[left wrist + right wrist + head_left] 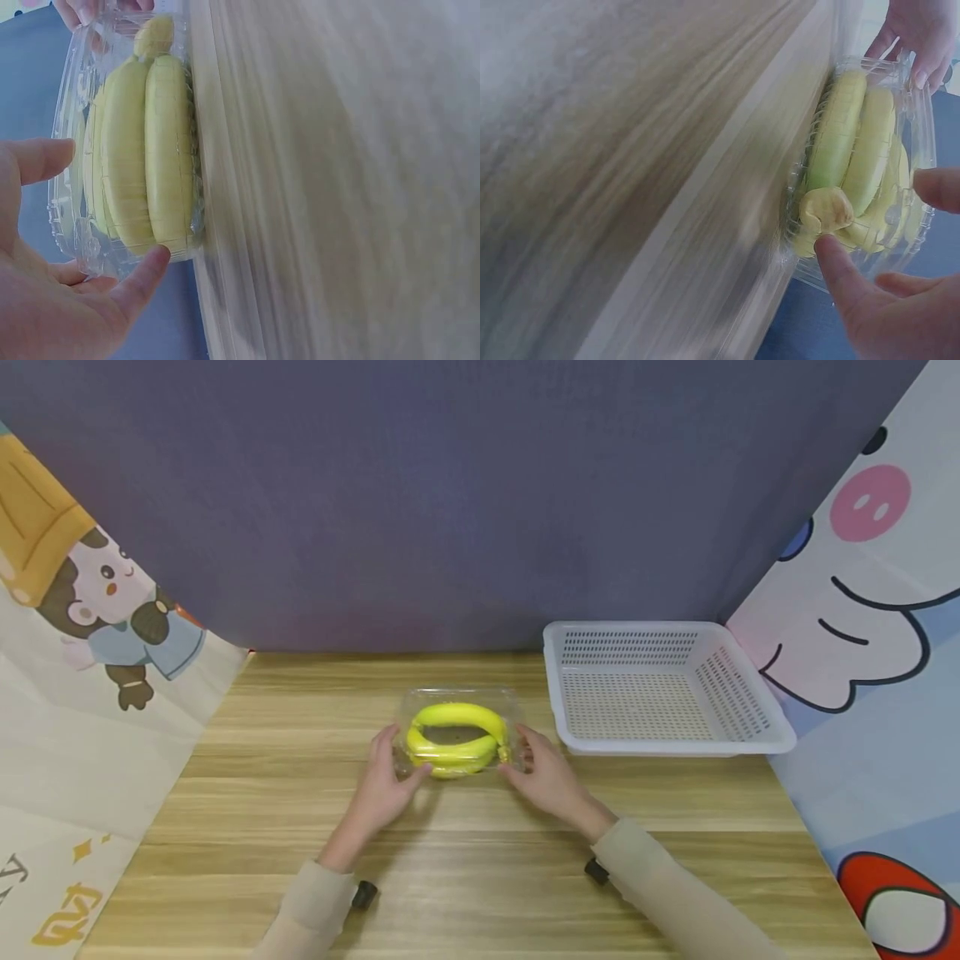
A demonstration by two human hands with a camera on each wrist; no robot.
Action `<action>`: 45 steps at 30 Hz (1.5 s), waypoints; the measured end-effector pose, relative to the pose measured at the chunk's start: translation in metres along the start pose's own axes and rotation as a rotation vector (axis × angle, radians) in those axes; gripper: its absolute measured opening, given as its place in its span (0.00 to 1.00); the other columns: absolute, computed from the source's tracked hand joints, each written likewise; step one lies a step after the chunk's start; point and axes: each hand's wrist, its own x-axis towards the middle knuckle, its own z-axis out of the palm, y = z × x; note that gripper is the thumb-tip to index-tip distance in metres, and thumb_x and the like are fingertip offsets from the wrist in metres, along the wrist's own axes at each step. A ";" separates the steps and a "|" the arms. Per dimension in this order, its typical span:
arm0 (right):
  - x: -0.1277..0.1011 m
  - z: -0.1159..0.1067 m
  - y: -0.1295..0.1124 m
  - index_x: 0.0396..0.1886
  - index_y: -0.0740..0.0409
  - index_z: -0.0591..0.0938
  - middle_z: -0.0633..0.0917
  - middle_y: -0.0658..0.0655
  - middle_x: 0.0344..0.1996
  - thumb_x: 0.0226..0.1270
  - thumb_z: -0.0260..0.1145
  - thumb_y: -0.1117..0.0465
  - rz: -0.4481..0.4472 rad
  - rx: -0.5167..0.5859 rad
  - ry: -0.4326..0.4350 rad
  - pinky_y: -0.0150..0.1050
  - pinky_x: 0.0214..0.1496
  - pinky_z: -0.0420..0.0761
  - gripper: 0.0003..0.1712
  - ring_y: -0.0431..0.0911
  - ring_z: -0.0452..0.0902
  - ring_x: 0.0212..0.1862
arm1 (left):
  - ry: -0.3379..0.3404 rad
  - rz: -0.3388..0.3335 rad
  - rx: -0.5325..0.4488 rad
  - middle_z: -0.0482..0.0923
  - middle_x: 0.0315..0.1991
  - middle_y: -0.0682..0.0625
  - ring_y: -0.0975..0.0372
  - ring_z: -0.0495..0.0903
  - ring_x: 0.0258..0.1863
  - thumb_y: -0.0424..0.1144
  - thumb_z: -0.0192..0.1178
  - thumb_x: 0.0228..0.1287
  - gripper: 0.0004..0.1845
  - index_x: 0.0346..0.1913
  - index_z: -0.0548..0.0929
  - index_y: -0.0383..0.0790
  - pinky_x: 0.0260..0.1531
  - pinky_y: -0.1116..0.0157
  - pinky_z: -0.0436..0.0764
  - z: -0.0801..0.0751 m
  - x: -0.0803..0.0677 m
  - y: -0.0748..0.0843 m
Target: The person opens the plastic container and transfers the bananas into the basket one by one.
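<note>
A clear plastic clamshell box with yellow bananas inside sits mid-table. My left hand grips its left end, thumb on the near corner, fingers along the side. My right hand grips the right end the same way. In the left wrist view the bananas lie behind the plastic; my left hand has its thumb on the box's base and a finger by the lid. In the right wrist view my right hand has its thumb against the box near the bananas' stem.
A white perforated basket stands with nothing in it at the right rear of the wooden table. A dark curtain hangs behind, and cartoon-printed cloths close in both sides.
</note>
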 end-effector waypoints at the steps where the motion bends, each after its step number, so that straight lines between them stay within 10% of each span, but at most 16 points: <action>1: -0.001 -0.001 0.000 0.77 0.64 0.62 0.77 0.66 0.60 0.66 0.73 0.52 0.001 -0.005 0.002 0.50 0.60 0.82 0.47 0.59 0.80 0.58 | -0.001 -0.003 0.001 0.51 0.77 0.33 0.37 0.67 0.67 0.49 0.69 0.65 0.50 0.78 0.51 0.29 0.68 0.40 0.67 0.000 -0.001 0.001; 33: -0.024 -0.016 -0.005 0.76 0.70 0.63 0.75 0.70 0.66 0.69 0.70 0.49 -0.088 -0.221 -0.042 0.59 0.68 0.73 0.46 0.64 0.72 0.66 | -0.034 -0.047 0.022 0.54 0.76 0.35 0.39 0.69 0.66 0.49 0.70 0.63 0.51 0.77 0.53 0.30 0.66 0.40 0.69 -0.003 -0.016 0.017; 45: -0.030 -0.021 -0.012 0.71 0.70 0.69 0.75 0.70 0.63 0.62 0.76 0.51 -0.302 -0.397 0.094 0.57 0.64 0.78 0.45 0.62 0.74 0.62 | -0.029 -0.039 0.032 0.55 0.75 0.35 0.40 0.71 0.64 0.50 0.69 0.64 0.50 0.77 0.53 0.31 0.62 0.41 0.75 -0.003 -0.020 0.016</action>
